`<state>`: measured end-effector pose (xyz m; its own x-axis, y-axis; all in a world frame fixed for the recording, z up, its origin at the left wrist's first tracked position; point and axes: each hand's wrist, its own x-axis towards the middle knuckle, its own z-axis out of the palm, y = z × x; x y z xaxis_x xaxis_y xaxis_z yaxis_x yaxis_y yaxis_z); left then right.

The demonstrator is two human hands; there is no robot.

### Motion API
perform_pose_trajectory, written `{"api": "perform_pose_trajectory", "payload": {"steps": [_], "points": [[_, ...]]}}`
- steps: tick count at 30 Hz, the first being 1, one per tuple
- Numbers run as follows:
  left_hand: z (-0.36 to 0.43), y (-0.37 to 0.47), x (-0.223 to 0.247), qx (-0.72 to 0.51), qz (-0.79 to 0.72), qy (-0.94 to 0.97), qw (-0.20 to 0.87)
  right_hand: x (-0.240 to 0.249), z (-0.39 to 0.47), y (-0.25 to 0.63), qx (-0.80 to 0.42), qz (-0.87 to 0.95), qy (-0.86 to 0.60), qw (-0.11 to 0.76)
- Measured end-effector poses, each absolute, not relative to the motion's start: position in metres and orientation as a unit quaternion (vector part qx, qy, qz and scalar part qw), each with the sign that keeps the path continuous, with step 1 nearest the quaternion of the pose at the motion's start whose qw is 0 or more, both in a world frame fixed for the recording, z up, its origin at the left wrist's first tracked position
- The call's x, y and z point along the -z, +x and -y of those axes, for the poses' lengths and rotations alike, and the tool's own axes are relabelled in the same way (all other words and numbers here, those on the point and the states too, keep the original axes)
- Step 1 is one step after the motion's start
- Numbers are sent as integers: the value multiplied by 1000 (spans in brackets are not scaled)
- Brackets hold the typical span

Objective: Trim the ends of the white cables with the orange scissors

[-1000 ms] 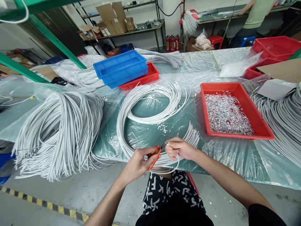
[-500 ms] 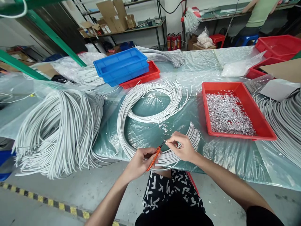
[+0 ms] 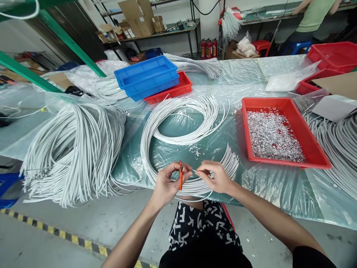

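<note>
Orange cutters [image 3: 181, 179] are gripped upright in the left hand [image 3: 167, 184]; a white wire end [image 3: 195, 171] is pinched by right hand [image 3: 216, 176] fingers, just beside the cutters.

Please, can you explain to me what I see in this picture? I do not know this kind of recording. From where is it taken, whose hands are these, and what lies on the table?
The camera sits on a person's head and looks down, so the two bare arms from below are that person's own. The left hand holds a small orange-handled cutting tool. The right hand pinches the end of a thin white wire next to it. The wire belongs to a flat ring of white wires on the green table covered with clear plastic. To the right stands a red plastic tray of small silver metal pieces; to the left lies a big heap of white wires. Behind are a blue tray stacked on a red one and another person.
</note>
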<state>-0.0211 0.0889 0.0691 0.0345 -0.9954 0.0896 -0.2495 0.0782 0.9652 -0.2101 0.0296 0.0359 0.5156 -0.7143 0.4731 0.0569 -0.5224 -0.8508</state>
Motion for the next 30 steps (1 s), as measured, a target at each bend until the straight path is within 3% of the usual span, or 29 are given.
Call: {"api": "perform_pose_trajectory", "payload": {"steps": [11,22,30], "points": [[-87,-28,-73,464,538,520,474,-42,-27,-213,390,-187,-779,454],[-84,-30,-70,607,441,444,491,-42,-24,-214,326,-137,-684,638],[-81,-35,-66,597,413,438,530,-38,-24,-213,344,-175,-651,653]]}}
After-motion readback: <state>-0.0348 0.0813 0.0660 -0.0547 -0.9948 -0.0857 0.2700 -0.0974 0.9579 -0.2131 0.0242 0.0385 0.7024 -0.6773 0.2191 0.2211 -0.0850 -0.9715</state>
